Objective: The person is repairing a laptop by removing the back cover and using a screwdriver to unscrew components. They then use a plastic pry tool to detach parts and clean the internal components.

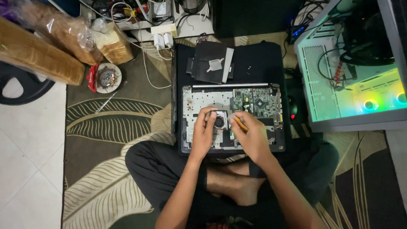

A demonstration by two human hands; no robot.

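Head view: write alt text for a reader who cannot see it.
A person sitting cross-legged on a leaf-patterned rug works on an opened laptop, the left hand on its round cooling fan and the right hand holding a yellow-handled tool beside it. A removed black panel lies behind the laptop, and a lit desktop computer case stands to the right.

Dark olive rug with cream leaf pattern covers floor; white floor tiles at left. On rug: opened black laptop chassis with exposed green circuit board, round silver tin with red trim, thin metal rod, white glowing computer case, seated person's crossed legs.
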